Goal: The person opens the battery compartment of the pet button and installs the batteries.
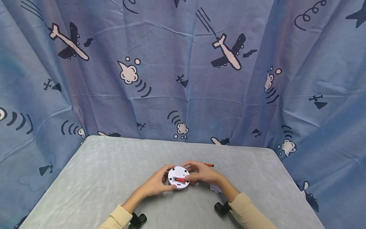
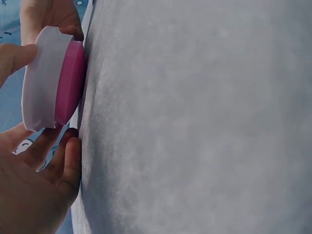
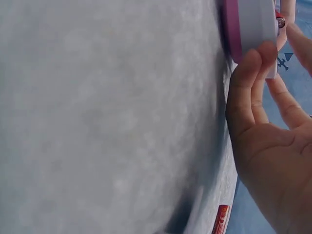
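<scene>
A round white device [image 1: 179, 172] with a pink underside stands between both hands, its open battery compartment facing up. A red battery [image 1: 180, 180] lies in that compartment. My left hand [image 1: 156, 182] grips the device's left rim, thumb at the near side and fingers at the far side. On the right rim are the fingers of my right hand [image 1: 202, 172], with its thumb at the battery's right end. In the left wrist view the pink part [image 2: 71, 83] faces the table. The right wrist view shows one battery end [image 3: 281, 21] close to the thumb.
Another red battery [image 1: 209, 165] lies on the grey table [image 1: 120, 159] behind the right hand. A pale flat piece [image 1: 215, 188], partly hidden, lies under the right forearm. Behind the table hangs a blue curtain [image 1: 160, 79] with airplane prints.
</scene>
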{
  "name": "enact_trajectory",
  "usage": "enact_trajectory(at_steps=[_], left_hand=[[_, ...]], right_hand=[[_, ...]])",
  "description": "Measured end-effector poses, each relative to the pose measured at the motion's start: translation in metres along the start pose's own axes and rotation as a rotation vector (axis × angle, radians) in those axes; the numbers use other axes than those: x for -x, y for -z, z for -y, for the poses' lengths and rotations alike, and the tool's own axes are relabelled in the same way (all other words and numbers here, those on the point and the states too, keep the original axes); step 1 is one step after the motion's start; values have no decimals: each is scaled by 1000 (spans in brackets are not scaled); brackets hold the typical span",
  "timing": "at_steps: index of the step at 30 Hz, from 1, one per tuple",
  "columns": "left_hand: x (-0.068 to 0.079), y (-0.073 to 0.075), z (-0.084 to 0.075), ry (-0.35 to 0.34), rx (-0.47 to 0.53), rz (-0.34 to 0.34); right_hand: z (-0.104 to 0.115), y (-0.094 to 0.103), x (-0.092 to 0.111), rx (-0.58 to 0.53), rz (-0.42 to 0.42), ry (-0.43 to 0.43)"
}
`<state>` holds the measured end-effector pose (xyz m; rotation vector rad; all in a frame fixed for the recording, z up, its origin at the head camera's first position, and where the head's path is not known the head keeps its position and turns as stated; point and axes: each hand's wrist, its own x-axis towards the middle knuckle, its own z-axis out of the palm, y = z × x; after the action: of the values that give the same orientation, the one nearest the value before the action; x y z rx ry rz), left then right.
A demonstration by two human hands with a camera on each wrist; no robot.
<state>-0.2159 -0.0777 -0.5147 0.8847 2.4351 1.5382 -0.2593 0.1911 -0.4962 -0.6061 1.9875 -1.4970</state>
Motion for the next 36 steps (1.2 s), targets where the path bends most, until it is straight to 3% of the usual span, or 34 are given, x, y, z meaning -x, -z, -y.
enact_trajectory(at_steps=[7, 17, 23, 36], left_hand=[[1, 2, -2, -6, -4, 10], [2, 3, -3, 9, -2, 8], [1, 3, -3, 20, -11, 10], [1, 2, -1, 18, -3, 11]], right_hand=[[2, -3, -4, -1, -19, -20], [4, -4, 0, -19, 16, -9], [7, -10, -1, 28, -20, -1], [6, -11, -4, 14, -59, -42]])
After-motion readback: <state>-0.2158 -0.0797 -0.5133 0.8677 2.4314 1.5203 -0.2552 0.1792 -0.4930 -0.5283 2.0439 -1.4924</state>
